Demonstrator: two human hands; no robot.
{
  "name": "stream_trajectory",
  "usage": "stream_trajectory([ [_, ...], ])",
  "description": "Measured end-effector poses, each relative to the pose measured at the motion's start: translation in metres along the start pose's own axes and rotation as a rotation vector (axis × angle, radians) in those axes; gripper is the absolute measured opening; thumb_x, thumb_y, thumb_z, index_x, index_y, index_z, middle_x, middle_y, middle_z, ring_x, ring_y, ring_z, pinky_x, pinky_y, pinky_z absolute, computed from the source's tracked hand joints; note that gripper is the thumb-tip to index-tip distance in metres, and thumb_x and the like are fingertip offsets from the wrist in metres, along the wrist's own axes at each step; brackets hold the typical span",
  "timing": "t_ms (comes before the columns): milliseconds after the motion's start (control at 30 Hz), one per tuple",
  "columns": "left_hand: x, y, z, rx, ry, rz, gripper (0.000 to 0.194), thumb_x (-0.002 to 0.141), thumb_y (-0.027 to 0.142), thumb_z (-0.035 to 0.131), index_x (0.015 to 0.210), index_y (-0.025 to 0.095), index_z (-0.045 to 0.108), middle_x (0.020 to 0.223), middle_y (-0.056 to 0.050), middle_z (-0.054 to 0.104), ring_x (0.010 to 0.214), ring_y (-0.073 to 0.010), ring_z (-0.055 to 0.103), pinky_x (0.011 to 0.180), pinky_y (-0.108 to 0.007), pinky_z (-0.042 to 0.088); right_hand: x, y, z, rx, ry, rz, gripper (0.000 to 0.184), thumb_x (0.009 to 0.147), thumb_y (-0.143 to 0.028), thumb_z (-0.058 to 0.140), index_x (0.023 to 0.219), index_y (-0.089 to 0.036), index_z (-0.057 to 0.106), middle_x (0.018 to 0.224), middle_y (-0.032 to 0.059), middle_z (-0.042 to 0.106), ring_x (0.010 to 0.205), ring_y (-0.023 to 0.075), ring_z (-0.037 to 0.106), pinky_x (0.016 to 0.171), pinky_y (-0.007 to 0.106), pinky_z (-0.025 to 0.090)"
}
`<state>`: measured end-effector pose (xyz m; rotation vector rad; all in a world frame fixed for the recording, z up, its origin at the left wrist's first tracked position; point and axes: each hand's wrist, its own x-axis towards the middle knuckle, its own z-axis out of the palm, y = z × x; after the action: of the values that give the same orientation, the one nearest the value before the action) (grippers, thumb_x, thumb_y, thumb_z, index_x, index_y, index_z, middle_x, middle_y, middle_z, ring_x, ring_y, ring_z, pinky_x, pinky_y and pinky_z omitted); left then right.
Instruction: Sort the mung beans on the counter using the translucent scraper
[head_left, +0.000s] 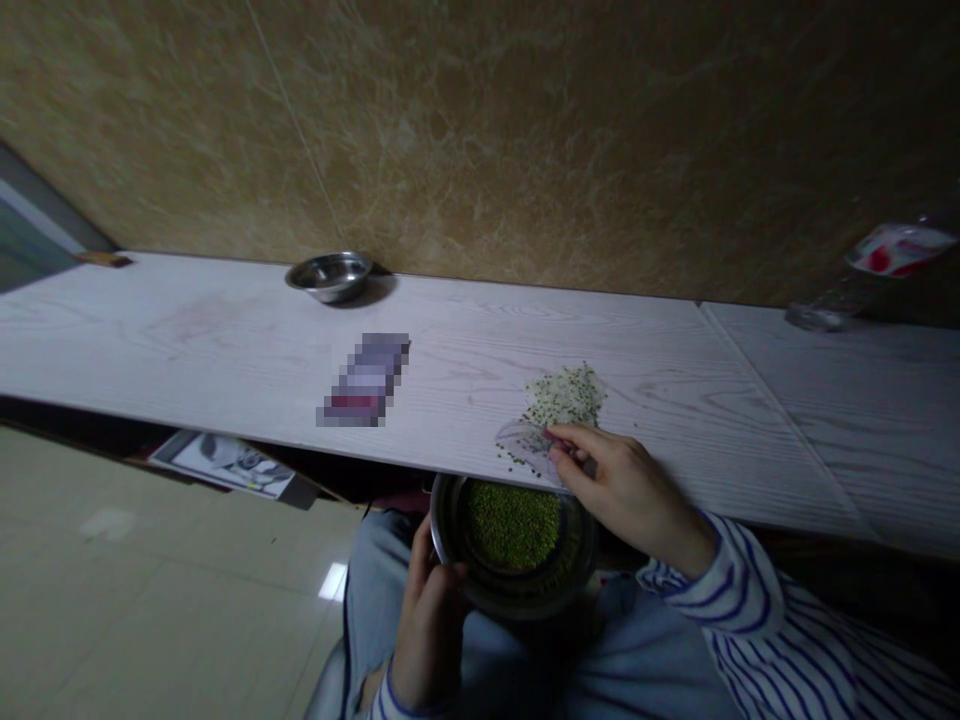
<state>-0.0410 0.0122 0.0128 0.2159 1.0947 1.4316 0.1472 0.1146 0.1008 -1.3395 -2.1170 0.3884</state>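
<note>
A steel bowl (450,500) filled with green beans (513,523) rests on my lap, just below the front edge of the pale wooden table (225,340). My left hand (427,615) is closed around the bowl's left rim. My right hand (624,490) lies at the table edge, its fingers pinched on a thin clear plastic scoop or card (523,440). That piece touches a scattered pile of green and whitish grains (564,400) on the table.
An empty steel bowl (330,275) stands at the back by the marbled wall. A blurred flat object (365,380) lies mid-table. A clear bottle with a red and white label (874,270) lies at the far right. A picture (229,462) lies on the tiled floor.
</note>
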Motion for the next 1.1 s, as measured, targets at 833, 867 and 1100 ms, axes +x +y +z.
stream_trajectory([
  [833, -0.002, 0.001, -0.007, 0.021, -0.043, -0.019, 0.063, 0.069, 0.02, 0.067, 0.131, 0.026, 0.059, 0.108, -0.006, 0.073, 0.085, -0.0229, 0.065, 0.067, -0.031, 0.052, -0.006, -0.003, -0.006, 0.181, -0.151, 0.083, 0.029, 0.093, -0.024, 0.056, 0.114, -0.018, 0.074, 0.11, 0.009, 0.079, 0.095, 0.0226, 0.075, 0.084, 0.039, 0.06],
  [867, -0.003, 0.0, -0.006, 0.023, -0.047, -0.033, 0.062, 0.068, 0.02, 0.067, 0.13, 0.025, 0.059, 0.108, -0.007, 0.073, 0.086, -0.0234, 0.065, 0.063, -0.029, 0.05, -0.009, -0.001, -0.008, 0.173, -0.139, 0.082, 0.028, 0.093, -0.024, 0.056, 0.113, -0.018, 0.074, 0.108, 0.0089, 0.079, 0.093, 0.0222, 0.075, 0.083, 0.038, 0.061],
  [1100, -0.008, -0.009, -0.005, 0.029, -0.037, -0.055, 0.064, 0.069, 0.023, 0.069, 0.132, 0.023, 0.057, 0.111, -0.009, 0.071, 0.091, -0.0268, 0.063, 0.064, -0.031, 0.051, -0.041, 0.014, -0.018, 0.129, -0.043, 0.073, 0.026, 0.093, -0.027, 0.056, 0.11, -0.019, 0.074, 0.104, 0.0074, 0.079, 0.093, 0.0206, 0.075, 0.086, 0.035, 0.06],
])
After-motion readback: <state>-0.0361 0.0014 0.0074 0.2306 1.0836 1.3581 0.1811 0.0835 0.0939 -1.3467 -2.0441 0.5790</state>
